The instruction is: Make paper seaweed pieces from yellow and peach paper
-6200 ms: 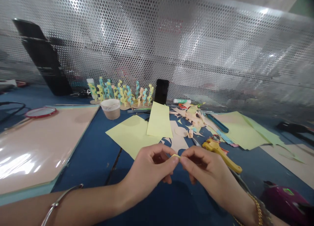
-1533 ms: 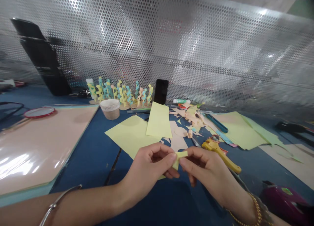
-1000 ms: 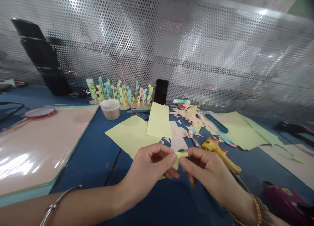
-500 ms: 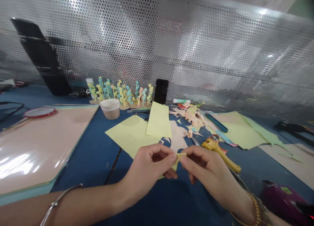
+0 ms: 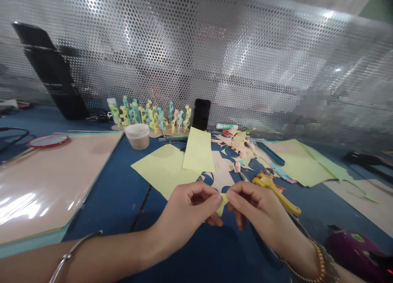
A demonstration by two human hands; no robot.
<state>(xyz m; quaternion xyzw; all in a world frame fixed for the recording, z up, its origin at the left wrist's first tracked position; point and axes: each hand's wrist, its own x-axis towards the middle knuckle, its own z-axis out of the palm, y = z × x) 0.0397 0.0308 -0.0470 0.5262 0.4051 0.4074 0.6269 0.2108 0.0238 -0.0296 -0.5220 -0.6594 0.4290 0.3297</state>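
between the left hand [image 5: 194,205] and the right hand [image 5: 260,211], both pinching it, is a yellow paper piece [image 5: 223,201]. its end, protruding earlier, is now hidden at the right hand, suggesting folding underway.

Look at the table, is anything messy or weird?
Yes: the paper scraps lie in a jumbled heap right of the phone, while the paper spirals stand upright. I see no spill. The yellow piece between the left hand and right hand is partly hidden, so I can't judge it.
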